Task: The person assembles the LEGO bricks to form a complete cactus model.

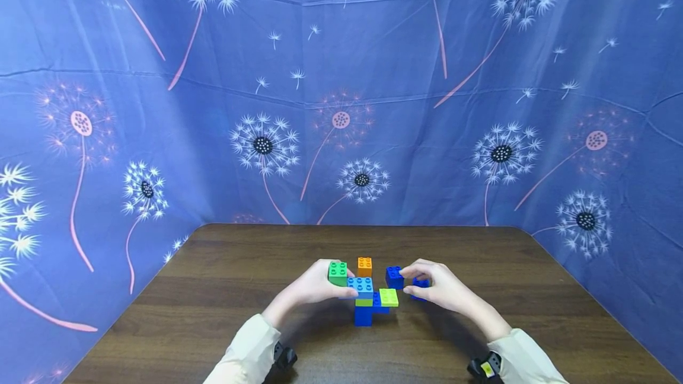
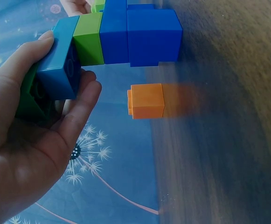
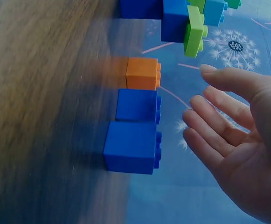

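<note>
My left hand (image 1: 315, 284) grips a built stack of toy bricks, its thumb on the near side of a light blue brick (image 1: 360, 287) and its fingers behind. A green brick (image 1: 338, 273) sits on the stack's left end. Beneath the light blue brick are a lime layer (image 2: 89, 39) and dark blue bricks (image 1: 363, 316); a lime plate (image 1: 389, 297) tops the right arm. My right hand (image 1: 440, 286) holds nothing, its fingers loosely bent and apart. It hovers by two loose dark blue bricks, one farther back (image 1: 394, 278) and one partly hidden behind its fingers (image 1: 421, 282).
An orange brick (image 1: 364, 265) stands on the wooden table (image 1: 213, 313) behind the stack. A blue cloth (image 1: 341, 46) with dandelion prints hangs around the table's back and sides.
</note>
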`<state>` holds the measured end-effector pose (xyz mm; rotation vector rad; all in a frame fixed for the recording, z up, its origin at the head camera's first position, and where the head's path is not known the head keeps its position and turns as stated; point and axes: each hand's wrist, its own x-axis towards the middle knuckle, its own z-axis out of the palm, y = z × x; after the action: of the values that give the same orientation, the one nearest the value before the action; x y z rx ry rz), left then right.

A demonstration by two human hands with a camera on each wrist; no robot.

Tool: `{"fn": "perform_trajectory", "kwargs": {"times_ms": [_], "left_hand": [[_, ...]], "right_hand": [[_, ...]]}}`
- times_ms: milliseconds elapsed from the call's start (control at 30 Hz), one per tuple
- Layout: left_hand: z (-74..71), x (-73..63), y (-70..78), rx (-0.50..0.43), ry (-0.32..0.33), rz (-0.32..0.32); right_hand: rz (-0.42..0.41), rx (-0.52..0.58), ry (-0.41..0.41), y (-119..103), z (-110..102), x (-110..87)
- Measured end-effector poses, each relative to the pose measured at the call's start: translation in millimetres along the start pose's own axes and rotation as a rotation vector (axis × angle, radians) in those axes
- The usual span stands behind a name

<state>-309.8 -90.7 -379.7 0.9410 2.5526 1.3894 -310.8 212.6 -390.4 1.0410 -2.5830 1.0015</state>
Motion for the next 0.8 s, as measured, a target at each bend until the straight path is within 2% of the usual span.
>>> {"fn": "perform_trajectory", "kwargs": {"times_ms": [233,333,600,800], "left_hand": [[0.3,0.4,-1.2,0.01,-0.002,0.004],[0.1,0.5,-1.1,0.015,-0.001,0.011],[0.2,0.2,-1.1,0.021,0.003,0.018],[0.3,-0.4,0.1,0.022,0.003,0.011]], "right_hand": [[0.029,-0.048,0.136,4,1,1.7],[0.05,-0.067,0.168,5,1,0.9],[0.097,-0.108,0.198,10,0,-0.7],[0.141,-0.116,0.157,12,-3,-1.9]]}}
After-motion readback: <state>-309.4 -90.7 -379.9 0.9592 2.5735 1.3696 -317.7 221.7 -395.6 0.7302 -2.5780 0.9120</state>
